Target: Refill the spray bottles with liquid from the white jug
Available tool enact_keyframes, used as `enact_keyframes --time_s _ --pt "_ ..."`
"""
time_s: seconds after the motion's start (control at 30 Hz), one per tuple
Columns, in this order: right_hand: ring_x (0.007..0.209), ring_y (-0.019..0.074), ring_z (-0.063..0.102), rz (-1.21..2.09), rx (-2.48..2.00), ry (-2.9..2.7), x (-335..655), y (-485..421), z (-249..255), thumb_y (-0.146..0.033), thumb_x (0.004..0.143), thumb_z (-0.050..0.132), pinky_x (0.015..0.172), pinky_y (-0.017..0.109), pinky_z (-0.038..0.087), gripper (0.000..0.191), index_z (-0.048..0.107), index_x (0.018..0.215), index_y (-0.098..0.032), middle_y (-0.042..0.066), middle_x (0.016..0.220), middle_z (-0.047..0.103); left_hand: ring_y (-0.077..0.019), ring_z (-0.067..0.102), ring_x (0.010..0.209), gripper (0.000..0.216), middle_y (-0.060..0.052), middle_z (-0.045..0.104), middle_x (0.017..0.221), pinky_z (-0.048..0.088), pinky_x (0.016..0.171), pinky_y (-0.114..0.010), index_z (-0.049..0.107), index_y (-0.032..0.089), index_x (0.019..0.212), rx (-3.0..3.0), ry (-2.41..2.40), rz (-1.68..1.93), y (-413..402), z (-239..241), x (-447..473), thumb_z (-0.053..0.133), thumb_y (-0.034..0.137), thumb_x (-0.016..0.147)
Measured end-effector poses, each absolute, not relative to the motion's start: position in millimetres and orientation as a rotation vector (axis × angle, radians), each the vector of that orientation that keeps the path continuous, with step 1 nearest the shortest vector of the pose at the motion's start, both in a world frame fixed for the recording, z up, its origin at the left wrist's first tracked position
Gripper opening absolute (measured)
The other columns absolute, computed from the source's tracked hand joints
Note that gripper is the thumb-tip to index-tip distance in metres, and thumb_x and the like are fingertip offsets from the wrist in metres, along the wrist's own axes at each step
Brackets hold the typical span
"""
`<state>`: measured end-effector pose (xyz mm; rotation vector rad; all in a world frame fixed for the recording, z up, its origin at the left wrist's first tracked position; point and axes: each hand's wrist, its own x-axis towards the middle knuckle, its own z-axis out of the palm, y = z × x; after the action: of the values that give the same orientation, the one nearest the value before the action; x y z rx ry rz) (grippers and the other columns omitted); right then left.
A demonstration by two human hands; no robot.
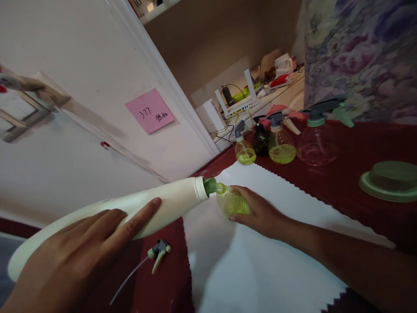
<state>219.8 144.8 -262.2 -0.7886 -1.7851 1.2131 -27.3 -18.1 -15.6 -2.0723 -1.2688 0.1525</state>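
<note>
My left hand is wrapped round a large pale cream bottle, tipped nearly level with its threaded mouth to the right. A green spout in that mouth meets, or nearly meets, the neck of a small yellow-green spray bottle. Closed round the small bottle's right side is my right hand; the bottle leans toward the spout over the white sheet. A loose spray head with a thin dip tube lies on the dark red surface below the large bottle. My left palm hides part of the large bottle.
Several spray bottles stand at the back, among them a yellow-filled one and a large pinkish clear one, beside a dark pump bottle. A green-rimmed lid lies at right. A white router is behind; a white door stands left.
</note>
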Motion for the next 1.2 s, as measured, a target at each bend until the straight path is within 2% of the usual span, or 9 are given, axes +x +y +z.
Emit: enact_keyframes --time_s 0.27,0.47,0.73,0.93,1.2 --pt "0.136 0.0365 0.059 1.217 -0.798 -1.791 221 146 -262 -0.034 0.078 0.077 0.114 0.059 0.047 0.073 0.050 0.145 -0.026 0.014 0.148 0.063 -0.0203 0.063 0.054 0.070 0.001 0.062 0.068 0.046 0.052 -0.034 0.025 0.047 0.165 -2.040 -1.265 0.218 -21 -14 -31 0.025 0.031 0.097" --pt "0.135 0.0369 0.060 1.215 -0.799 -1.797 221 146 -261 -0.034 0.077 0.077 0.112 0.060 0.047 0.073 0.050 0.145 -0.029 0.013 0.148 0.064 -0.0195 0.057 0.052 0.071 0.002 0.057 0.067 0.041 0.051 -0.034 0.024 0.046 0.166 -2.031 -1.246 0.215 -21 -16 -26 0.025 0.028 0.097" --pt "0.134 0.0366 0.059 1.201 -0.795 -1.793 219 146 -264 -0.037 0.077 0.076 0.114 0.058 0.046 0.075 0.051 0.146 -0.025 0.013 0.147 0.064 -0.0197 0.055 0.052 0.062 0.001 0.057 0.067 0.039 0.048 -0.034 0.029 0.041 0.166 -2.063 -1.167 0.202 -18 -15 -31 0.026 0.045 0.104" --pt "0.133 0.0364 0.060 1.205 -0.788 -1.793 219 146 -264 -0.036 0.077 0.075 0.112 0.057 0.047 0.074 0.051 0.146 -0.025 0.013 0.145 0.065 -0.0195 0.056 0.055 0.060 0.001 0.058 0.068 0.039 0.051 -0.033 0.032 0.041 0.165 -2.064 -1.217 0.230 -20 -15 -32 0.026 0.048 0.106" --pt "0.135 0.0358 0.059 1.211 -0.779 -1.788 219 146 -263 -0.037 0.077 0.075 0.114 0.057 0.046 0.074 0.051 0.145 -0.025 0.013 0.147 0.064 -0.0204 0.058 0.057 0.061 0.001 0.061 0.071 0.043 0.057 -0.034 0.032 0.042 0.165 -2.040 -1.230 0.250 -25 -15 -38 0.021 0.042 0.106"
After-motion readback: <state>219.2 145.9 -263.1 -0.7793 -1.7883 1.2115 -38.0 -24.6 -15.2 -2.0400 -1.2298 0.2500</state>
